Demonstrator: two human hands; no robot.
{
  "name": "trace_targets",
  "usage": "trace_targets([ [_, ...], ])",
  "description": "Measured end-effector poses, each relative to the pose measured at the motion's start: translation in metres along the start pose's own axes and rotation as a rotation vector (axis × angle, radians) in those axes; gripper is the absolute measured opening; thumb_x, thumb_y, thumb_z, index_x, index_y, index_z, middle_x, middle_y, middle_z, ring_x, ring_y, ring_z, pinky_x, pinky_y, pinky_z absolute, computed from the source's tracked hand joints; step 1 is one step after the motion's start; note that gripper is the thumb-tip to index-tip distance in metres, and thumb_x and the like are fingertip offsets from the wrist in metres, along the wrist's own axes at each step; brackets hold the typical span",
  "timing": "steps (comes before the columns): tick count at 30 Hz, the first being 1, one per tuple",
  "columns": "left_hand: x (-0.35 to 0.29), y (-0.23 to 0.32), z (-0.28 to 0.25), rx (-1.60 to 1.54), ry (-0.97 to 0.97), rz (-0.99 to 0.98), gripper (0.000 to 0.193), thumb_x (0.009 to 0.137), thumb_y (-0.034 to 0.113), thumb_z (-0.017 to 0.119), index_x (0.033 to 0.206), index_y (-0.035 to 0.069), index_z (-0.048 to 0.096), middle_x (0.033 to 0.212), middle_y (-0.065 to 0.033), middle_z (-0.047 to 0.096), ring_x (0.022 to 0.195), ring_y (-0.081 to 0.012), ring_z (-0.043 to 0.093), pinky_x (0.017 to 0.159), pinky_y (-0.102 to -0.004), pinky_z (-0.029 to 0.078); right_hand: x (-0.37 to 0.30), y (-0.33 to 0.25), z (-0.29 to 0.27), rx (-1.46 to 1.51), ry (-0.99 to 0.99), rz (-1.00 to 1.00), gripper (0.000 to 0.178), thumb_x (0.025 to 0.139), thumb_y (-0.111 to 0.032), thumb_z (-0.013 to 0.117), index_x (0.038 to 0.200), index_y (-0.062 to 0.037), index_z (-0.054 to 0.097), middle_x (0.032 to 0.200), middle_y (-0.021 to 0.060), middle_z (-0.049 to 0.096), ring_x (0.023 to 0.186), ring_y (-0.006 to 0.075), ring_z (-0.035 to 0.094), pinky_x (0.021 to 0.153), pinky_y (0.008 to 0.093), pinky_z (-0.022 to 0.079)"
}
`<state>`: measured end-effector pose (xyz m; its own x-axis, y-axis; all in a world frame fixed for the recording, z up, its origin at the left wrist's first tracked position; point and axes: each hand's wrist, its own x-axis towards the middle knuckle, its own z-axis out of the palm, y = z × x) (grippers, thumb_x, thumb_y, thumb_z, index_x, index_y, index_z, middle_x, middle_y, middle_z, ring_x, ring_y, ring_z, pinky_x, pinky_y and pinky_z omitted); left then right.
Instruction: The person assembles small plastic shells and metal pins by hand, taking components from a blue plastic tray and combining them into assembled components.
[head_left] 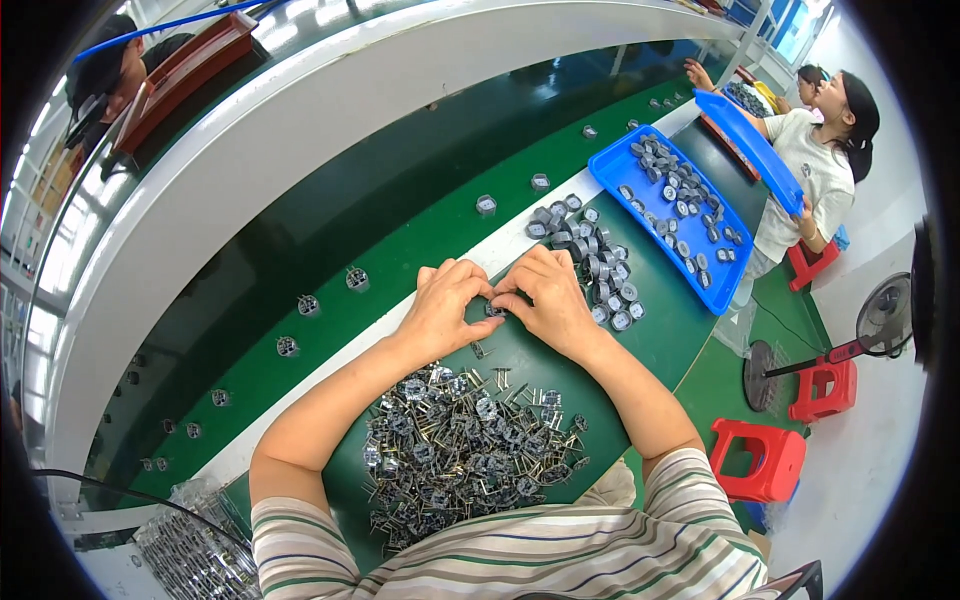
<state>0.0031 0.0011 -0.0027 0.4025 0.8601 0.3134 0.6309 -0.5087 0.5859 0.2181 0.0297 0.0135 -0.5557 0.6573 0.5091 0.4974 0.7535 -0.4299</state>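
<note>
My left hand (440,312) and my right hand (550,306) meet over the green worktop, fingertips pinched together. Between them is a small dark round part (494,310) with metal bits, partly covered by the fingers. One loose part with metal pins (480,350) lies just below my hands. Nearer my body spreads a big heap of dark parts with metal pins (465,455), between my forearms. Beyond my right hand sits a cluster of grey round housings (610,275), several with pale faces turned up.
A blue tray (722,292) of grey housings stands at the right. Along the far side runs a green conveyor belt (400,240) carrying spaced-out parts. A co-worker (825,150) at right holds another blue tray (750,145). Red stools (765,460) and a fan (885,312) stand on the floor.
</note>
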Motion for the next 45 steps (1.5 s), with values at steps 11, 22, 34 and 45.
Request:
trace_targets([
  [11,-0.002,-0.002,0.002,-0.014,0.015,0.011,0.034,0.076,0.026,0.09,0.101,0.011,0.074,0.11,-0.0021,0.063,0.109,-0.0231,0.058,0.093,-0.0399,0.036,-0.001,0.001,-0.001,0.043,-0.077,0.076,0.014,0.082,-0.013,0.082,0.088,-0.0095,0.069,0.091,0.0025,0.068,0.096,0.0238,0.06,0.086,0.0407,0.038],
  [22,-0.001,-0.001,0.0,-0.024,0.003,0.01,0.034,0.076,0.027,0.09,0.101,0.011,0.073,0.109,-0.0018,0.063,0.108,-0.023,0.058,0.094,-0.0404,0.036,0.001,0.0,0.001,-0.028,0.0,-0.046,0.018,0.081,-0.01,0.083,0.084,-0.0091,0.065,0.087,0.0019,0.065,0.09,0.0231,0.06,0.083,0.0387,0.039],
  [34,0.0,-0.006,-0.005,-0.012,0.026,-0.008,0.032,0.076,0.025,0.089,0.099,0.011,0.074,0.108,-0.0021,0.065,0.109,-0.0229,0.06,0.096,-0.0401,0.036,0.001,0.002,-0.008,0.078,-0.086,0.052,0.016,0.082,-0.011,0.08,0.094,-0.0073,0.07,0.097,0.0049,0.068,0.101,0.0258,0.063,0.087,0.0419,0.043],
  [45,0.005,-0.062,-0.056,0.427,0.185,-0.448,0.039,0.077,0.025,0.085,0.111,0.008,0.074,0.116,-0.0073,0.068,0.118,-0.0265,0.06,0.103,-0.0443,0.038,0.0,0.033,-0.004,-0.438,0.054,0.009,0.037,0.086,-0.002,0.071,0.123,0.0006,0.069,0.133,0.0132,0.068,0.127,0.03,0.06,0.106,0.0453,0.044],
])
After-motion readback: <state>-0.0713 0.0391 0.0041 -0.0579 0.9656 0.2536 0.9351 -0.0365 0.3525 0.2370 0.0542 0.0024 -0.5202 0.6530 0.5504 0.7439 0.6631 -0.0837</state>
